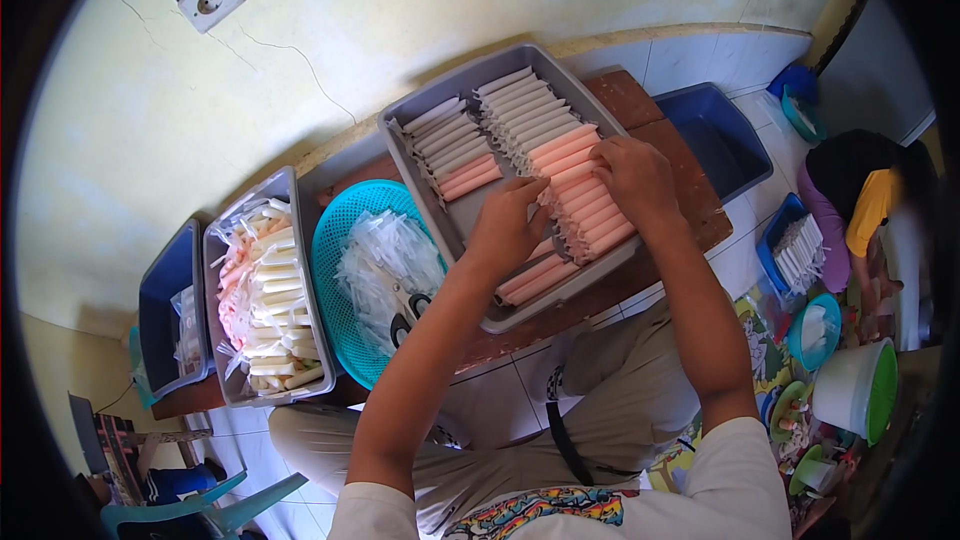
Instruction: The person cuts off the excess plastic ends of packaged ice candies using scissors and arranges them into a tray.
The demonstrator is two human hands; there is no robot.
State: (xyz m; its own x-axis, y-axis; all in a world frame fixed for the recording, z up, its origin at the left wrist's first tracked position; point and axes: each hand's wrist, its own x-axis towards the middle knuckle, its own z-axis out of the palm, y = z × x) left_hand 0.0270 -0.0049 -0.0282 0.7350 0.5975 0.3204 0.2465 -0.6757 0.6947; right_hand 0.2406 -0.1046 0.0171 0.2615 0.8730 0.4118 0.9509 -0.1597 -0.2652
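A grey tray (462, 212) holds rows of slim plastic-wrapped sticks, with whitish sticks (520, 105) toward the back and pink sticks (600, 215) toward the front. Over the right-hand row, a pink plastic-wrapped stick (573, 174) lies between my two hands. My left hand (508, 225) pinches its left, twisted end. At the other end, the fingers of my right hand (637, 180) are closed on it. A shorter left row has whitish and pink sticks, and a few pink sticks (538, 280) lie near the front edge.
Left of the tray, a turquoise basket (330, 250) holds clear plastic sleeves (375, 255) and scissors (405, 308). Beyond it stand a grey bin (318, 340) of filled tubes and a blue bin (160, 305). A dark blue tub (715, 135) and another person (865, 200) are at right.
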